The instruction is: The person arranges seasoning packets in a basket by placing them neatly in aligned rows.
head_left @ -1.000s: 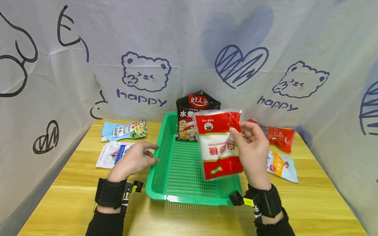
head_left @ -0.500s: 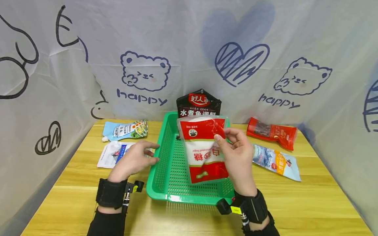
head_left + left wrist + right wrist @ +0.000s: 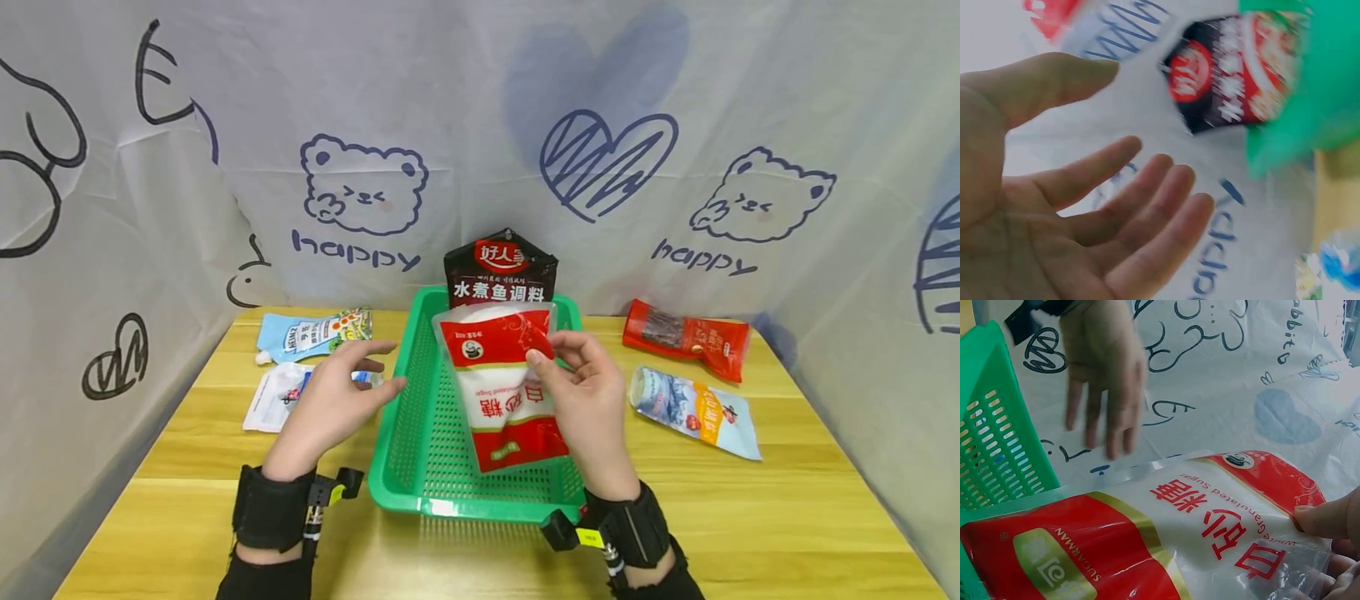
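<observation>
My right hand [image 3: 588, 408] pinches the right edge of a red and white bag of white granulated sugar [image 3: 502, 387] between thumb and fingers. The bag hangs over the green perforated basket [image 3: 420, 502], its printing upside down in the head view. At the back of the basket a black pouch of fish seasoning [image 3: 501, 271] leans upright, its lower part hidden behind the sugar bag. My left hand [image 3: 333, 404] holds nothing and hovers by the basket's left rim, fingers loosely spread. In the left wrist view its palm and fingers [image 3: 1141, 231] are bare.
Left of the basket lie a light blue Heinz spout pouch [image 3: 311, 333] and a white and blue packet [image 3: 273, 398], partly behind the left hand. To the right lie a red packet [image 3: 686, 337] and a blue and orange packet [image 3: 697, 412]. A printed cloth [image 3: 480, 100] surrounds the table.
My right hand has carried the sugar bag left and slightly down over the basket, uncovering the packets on the right. My left hand has lifted a little off the basket's left rim.
</observation>
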Available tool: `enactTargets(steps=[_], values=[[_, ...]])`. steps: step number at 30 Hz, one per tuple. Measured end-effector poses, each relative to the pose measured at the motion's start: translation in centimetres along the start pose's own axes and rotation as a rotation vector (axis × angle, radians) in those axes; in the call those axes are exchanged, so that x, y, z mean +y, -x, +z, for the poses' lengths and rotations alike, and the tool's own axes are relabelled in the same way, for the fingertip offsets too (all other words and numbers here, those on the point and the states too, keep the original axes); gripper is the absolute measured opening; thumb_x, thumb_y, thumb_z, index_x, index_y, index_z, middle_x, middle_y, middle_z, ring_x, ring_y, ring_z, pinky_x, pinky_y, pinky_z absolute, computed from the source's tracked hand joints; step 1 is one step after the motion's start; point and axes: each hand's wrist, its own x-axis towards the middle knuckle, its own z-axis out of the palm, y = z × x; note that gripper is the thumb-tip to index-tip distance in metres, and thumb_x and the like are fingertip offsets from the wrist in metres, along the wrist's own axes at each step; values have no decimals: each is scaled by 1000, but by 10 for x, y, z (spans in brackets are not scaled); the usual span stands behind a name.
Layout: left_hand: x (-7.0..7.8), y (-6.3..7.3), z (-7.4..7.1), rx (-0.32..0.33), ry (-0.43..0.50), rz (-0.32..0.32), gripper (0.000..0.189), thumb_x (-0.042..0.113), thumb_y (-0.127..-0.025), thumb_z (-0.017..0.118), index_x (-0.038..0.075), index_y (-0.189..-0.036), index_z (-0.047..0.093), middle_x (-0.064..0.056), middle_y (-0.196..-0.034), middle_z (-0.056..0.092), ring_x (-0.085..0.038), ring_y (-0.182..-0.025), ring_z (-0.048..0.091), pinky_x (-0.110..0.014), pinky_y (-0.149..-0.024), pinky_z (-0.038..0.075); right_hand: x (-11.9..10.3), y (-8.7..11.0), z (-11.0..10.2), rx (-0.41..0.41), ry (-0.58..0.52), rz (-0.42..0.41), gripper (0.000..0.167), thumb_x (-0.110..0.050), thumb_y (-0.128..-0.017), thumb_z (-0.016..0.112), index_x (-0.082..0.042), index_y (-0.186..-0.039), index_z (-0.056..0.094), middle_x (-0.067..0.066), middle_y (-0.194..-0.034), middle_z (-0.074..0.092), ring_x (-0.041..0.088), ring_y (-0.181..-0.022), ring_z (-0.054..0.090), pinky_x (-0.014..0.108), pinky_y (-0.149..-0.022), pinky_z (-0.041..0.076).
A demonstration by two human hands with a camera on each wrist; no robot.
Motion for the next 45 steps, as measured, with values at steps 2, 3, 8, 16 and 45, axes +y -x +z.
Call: enactTargets(steps=[2, 3, 8, 16, 45], values=[[8, 3, -2, 14, 68, 22, 57, 28, -97, 74, 8, -147, 55, -13, -145, 57, -34, -125, 61, -50, -98, 56, 0, 0, 0, -2, 5, 1, 24, 3, -94, 74, 5, -116, 65, 16, -109, 72, 18, -94, 72, 26, -84, 61], [11, 5, -2, 19, 105, 30, 59, 29, -98, 74, 9, -149, 53, -12, -147, 56, -33, -127, 59, -50, -102, 54, 0, 0, 1, -4, 6, -2, 24, 3, -94, 74, 5, -116, 66, 16, -109, 72, 18, -94, 73, 27, -84, 61], [29, 7, 2, 29, 234, 81, 68, 28, -97, 76, 10, -154, 45, -8, -152, 53, -30, -136, 53, -52, -109, 48, -1, 0, 1, -29, 19, -20, 23, 4, -93, 74, 6, -114, 66, 18, -109, 72, 17, -94, 74, 28, -83, 62], [47, -3, 20, -26, 273, 102, 76, 29, -95, 78, 9, -157, 40, -11, -153, 53, -31, -138, 52, -52, -111, 48, 0, 0, -2, -79, 73, -24, 22, 5, -92, 74, 6, -113, 65, 20, -108, 72, 13, -92, 74, 27, -82, 62], [61, -4, 37, 29, 195, 101, 48, 19, -89, 84, 11, -134, 65, -5, -120, 74, -25, -92, 63, -38, -70, 57, 0, -3, -14, -290, 111, -57, 23, 6, -93, 72, 6, -115, 63, 23, -106, 72, 17, -82, 74, 29, -77, 63]])
